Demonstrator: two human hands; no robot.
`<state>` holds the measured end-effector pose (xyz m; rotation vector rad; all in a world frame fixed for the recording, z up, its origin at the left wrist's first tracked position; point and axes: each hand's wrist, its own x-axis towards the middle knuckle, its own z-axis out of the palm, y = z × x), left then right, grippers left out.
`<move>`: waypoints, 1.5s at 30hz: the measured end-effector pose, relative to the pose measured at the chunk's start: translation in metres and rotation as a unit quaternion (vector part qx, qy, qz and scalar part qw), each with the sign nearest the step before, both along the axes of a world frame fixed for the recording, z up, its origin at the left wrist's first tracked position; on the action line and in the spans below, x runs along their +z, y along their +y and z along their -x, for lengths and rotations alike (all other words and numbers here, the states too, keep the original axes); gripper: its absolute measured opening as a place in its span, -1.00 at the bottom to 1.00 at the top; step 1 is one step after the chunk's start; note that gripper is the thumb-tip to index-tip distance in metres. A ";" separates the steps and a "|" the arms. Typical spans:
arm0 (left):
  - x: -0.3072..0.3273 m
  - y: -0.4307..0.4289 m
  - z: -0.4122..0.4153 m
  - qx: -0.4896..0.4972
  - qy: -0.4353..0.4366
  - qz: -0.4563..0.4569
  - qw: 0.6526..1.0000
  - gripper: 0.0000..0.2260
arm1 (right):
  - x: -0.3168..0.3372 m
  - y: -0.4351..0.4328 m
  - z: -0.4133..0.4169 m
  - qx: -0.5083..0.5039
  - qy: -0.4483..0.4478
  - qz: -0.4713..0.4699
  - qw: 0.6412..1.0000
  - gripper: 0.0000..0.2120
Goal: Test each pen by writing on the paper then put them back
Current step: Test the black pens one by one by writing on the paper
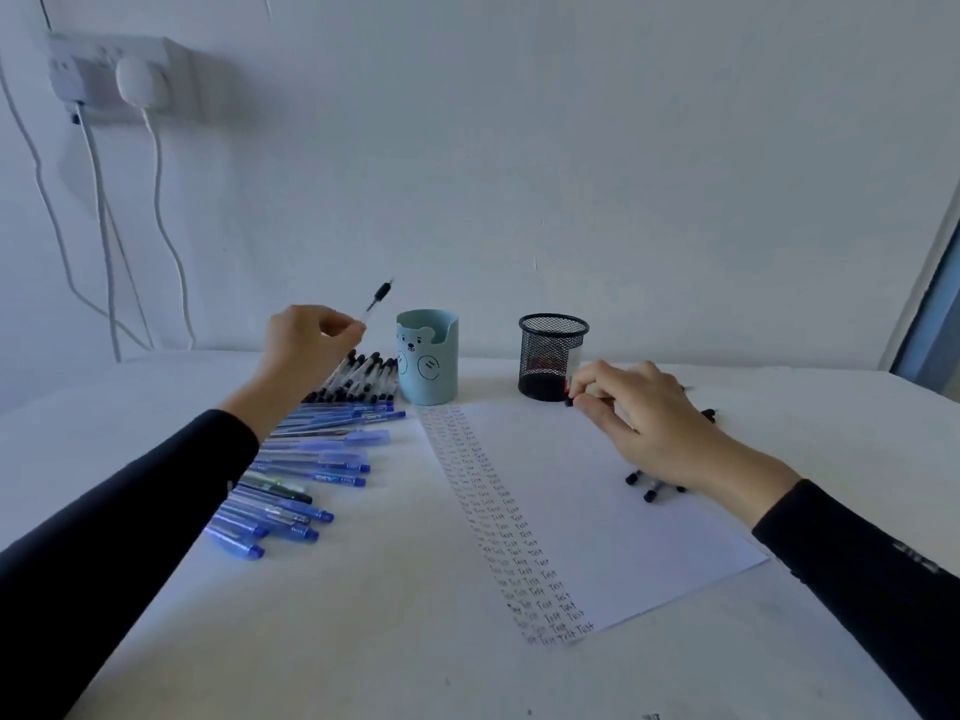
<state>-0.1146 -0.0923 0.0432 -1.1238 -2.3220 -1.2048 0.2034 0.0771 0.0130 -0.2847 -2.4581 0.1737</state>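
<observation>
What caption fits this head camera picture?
Left hand holds up a black pen while the right hand pinches a small black thing by the paper.

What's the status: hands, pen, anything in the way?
Left hand holds a pen aloft over the pen rows. Right hand pinches a small black piece beside the mesh cup. Loose pens lie on the paper by right wrist.

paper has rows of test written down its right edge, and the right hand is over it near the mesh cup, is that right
Not quite. The head view shows the rows of "Test" running down the left edge of the paper, not the right. The right hand is over it near the mesh cup, pinching a small black piece.
</observation>
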 end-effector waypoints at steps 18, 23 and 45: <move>-0.028 0.010 0.004 -0.093 0.121 0.097 0.984 -0.90 | 0.013 -0.027 -0.007 -0.018 -0.019 0.255 0.967 -0.43; -0.047 0.002 -0.044 -0.259 0.164 0.209 0.929 -0.49 | 0.017 -0.030 0.000 0.013 0.017 0.335 0.942 -0.54; -0.051 -0.001 -0.066 -0.135 0.224 0.343 0.902 -0.40 | -0.020 -0.029 0.032 0.000 0.101 0.614 0.783 -0.83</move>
